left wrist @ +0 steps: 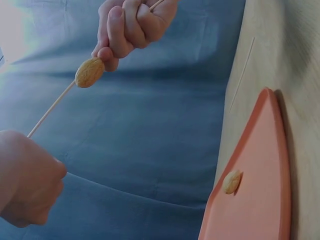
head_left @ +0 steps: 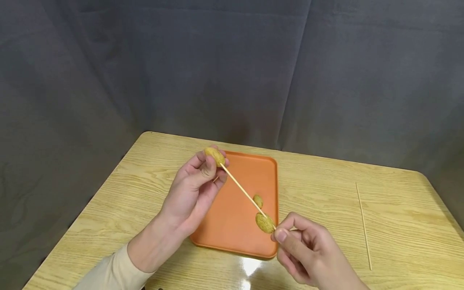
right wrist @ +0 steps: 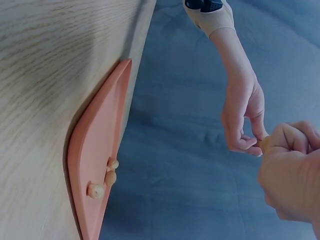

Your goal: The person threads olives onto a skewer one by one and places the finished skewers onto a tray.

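Observation:
A thin wooden stick [head_left: 241,187] slants between the two hands. The left hand [head_left: 188,193] pinches an oval yellow-brown piece [head_left: 215,156] at the stick's upper end. Down at the other end, the right hand [head_left: 311,251] grips the stick between thumb and fingers, right beside a second oval piece [head_left: 265,223]. In the left wrist view this second piece [left wrist: 90,72] sits on the stick against the fingertips of the right hand [left wrist: 137,22], with the left hand [left wrist: 32,180] at lower left. The left hand's fingers hide part of its piece.
An orange tray [head_left: 232,237] lies on the wooden table under the hands, with an oval piece [head_left: 258,200] on it. Several small pieces [right wrist: 95,190] show on the tray in the right wrist view. Another stick [head_left: 363,225] lies at the right; a dark curtain [head_left: 217,72] hangs behind.

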`<state>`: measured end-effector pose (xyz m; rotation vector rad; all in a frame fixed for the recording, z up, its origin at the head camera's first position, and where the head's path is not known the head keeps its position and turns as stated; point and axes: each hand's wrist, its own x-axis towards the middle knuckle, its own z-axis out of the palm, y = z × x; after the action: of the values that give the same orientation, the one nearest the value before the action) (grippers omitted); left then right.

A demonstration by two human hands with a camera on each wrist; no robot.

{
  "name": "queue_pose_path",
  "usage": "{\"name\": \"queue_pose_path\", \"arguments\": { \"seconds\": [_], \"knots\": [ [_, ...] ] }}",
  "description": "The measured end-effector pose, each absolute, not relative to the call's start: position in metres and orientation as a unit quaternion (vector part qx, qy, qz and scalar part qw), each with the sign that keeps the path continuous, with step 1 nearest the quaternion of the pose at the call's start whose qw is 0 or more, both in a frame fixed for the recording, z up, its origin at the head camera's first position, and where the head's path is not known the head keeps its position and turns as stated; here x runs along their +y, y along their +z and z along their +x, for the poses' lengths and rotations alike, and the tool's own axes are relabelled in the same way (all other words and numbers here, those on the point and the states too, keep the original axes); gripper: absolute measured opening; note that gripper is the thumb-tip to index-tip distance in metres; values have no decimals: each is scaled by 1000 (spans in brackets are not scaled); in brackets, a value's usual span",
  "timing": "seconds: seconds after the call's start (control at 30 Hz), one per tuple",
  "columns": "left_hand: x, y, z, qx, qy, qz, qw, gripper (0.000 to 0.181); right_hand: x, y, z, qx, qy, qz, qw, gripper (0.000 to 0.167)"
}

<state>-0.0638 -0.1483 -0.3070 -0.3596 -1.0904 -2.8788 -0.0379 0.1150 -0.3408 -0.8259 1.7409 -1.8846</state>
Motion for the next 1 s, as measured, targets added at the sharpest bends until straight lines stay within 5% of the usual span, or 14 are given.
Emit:
{"name": "queue_pose_path", "arguments": {
  "seconds": [0.53,1.0],
  "knots": [
    [-135,-323,-67,-354,-933,-49,27,19,103,-356,-41,622,-694,-311,188,11],
    [-124,-339,-64,-351,-936,-27,11,9,99,-361,-42,632,-684,-307,197,17]
  ]
}}
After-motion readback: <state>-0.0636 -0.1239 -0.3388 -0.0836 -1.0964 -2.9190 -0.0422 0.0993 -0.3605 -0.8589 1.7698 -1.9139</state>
